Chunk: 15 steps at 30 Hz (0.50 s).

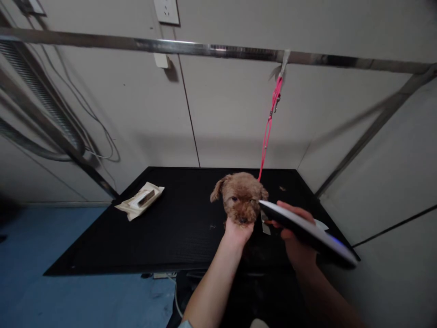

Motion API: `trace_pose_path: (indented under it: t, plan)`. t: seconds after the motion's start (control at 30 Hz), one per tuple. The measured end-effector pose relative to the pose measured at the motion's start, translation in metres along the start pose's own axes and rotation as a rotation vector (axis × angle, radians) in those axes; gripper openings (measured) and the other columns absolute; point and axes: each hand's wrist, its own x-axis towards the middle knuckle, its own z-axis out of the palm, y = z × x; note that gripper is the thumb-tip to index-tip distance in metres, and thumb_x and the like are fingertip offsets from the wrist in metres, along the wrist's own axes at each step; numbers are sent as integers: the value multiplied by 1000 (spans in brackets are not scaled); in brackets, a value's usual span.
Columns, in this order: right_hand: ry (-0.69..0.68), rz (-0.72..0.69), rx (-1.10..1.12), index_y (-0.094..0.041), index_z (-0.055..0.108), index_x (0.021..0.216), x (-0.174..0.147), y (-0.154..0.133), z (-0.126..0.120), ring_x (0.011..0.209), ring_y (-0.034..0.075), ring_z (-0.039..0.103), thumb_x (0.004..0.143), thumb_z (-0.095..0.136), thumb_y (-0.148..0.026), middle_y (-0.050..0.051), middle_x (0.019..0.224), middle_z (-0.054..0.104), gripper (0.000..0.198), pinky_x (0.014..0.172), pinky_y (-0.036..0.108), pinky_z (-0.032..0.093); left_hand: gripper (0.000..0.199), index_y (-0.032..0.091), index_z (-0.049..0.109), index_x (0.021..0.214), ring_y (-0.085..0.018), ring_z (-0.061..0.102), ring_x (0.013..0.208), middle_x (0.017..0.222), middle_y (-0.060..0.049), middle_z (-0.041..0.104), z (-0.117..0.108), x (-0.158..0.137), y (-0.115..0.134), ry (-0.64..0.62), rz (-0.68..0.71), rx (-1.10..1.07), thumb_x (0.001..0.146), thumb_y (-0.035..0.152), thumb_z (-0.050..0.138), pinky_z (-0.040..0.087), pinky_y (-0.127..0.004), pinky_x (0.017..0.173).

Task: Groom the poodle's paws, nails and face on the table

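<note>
A small brown curly-coated dog (241,193) faces me on the black table (184,232). Under its chin, my left hand (238,231) cups the muzzle from below; most of the fingers are hidden by the fur. My right hand (299,251) is wrapped round a white-and-black hair clipper (309,229) with a blue light near its rear end. The clipper's front tip points at the side of the dog's face, by the eye on the right; whether it touches the fur I cannot tell. A pink lead (266,141) runs down behind the dog's head.
A pack of wipes (145,200) lies on the table's left. A flat metal piece (265,224) and a partly hidden white object (321,225) lie near the clipper. The lead hangs from a metal bar (205,48). A ribbed hose (51,91) and cables hang at left.
</note>
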Motion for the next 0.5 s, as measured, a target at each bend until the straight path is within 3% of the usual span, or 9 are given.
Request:
trace_pose_path:
  t: [0.1, 0.17, 0.3, 0.5]
  plan:
    - [-33, -118, -161, -23, 58, 103, -22, -13, 4, 96, 26, 66, 75, 70, -29, 9, 111, 66, 31, 81, 44, 57, 37, 10, 58, 116, -24, 69, 79, 91, -13, 70, -5, 3, 0, -78, -30, 9, 93, 32, 38, 58, -35, 66]
    - [-26, -154, -185, -23, 58, 102, -26, -20, 10, 100, 26, 65, 75, 69, -22, 8, 109, 66, 29, 85, 44, 56, 39, 10, 59, 115, -26, 68, 84, 94, -14, 70, -8, 5, -2, -109, -49, 24, 92, 35, 40, 58, -38, 69]
    - [-63, -199, -198, -22, 57, 107, -19, -19, 19, 97, 25, 66, 75, 68, -19, 9, 108, 66, 33, 84, 42, 57, 40, 10, 61, 112, -28, 67, 89, 96, -15, 69, -9, 3, -7, -113, -64, 18, 90, 38, 43, 57, -41, 74]
    - [-90, -475, -246, -17, 56, 109, -12, -1, 21, 94, 25, 67, 71, 70, -13, 13, 107, 65, 41, 74, 38, 61, 34, 6, 64, 100, -26, 67, 83, 90, -15, 68, -11, 2, -14, -92, -96, 16, 88, 34, 49, 57, -38, 74]
